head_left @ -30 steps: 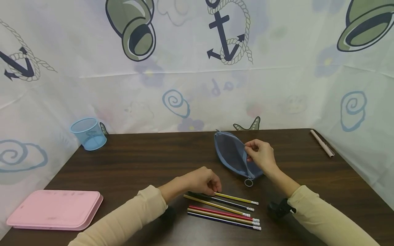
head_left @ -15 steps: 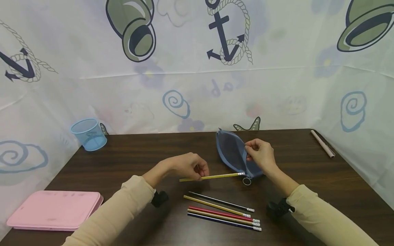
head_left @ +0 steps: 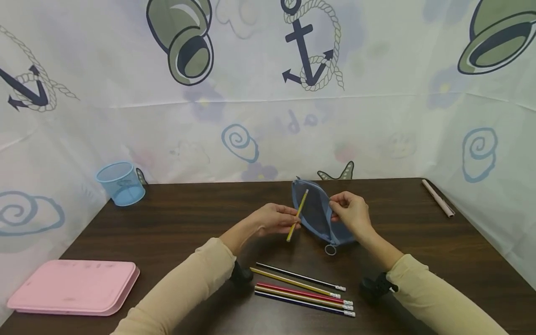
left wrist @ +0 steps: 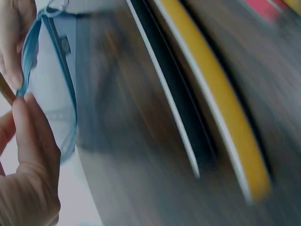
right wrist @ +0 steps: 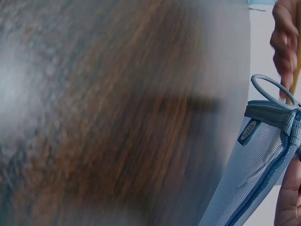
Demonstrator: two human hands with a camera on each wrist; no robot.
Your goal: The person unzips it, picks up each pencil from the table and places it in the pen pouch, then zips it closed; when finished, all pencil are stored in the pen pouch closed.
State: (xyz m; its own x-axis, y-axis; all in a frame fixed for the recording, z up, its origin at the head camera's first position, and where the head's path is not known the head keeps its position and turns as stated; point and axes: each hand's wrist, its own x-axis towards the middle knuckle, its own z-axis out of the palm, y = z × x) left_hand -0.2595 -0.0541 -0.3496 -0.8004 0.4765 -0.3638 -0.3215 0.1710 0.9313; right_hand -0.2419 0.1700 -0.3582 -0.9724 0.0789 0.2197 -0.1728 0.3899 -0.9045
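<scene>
My left hand pinches a yellow pencil, held tilted with its eraser end up, in front of the mouth of a blue mesh zip pouch. My right hand grips the pouch's right edge, and the pouch gapes open toward the left. A ring pull hangs at its near corner. In the right wrist view the pouch shows a small dark label, with the left hand and pencil beyond it. Several pencils lie on the table nearer me, among them a black pencil and a red pencil.
A pink case lies at the left of the dark wooden table. At the back left stands a light blue mesh cup. A pale pink pen-like stick lies near the right edge. A printed cloth hangs behind the table.
My left hand has lifted the yellow pencil from beside the others, carried it to the pouch and turned it from nearly level to steep. My right hand stays on the pouch edge.
</scene>
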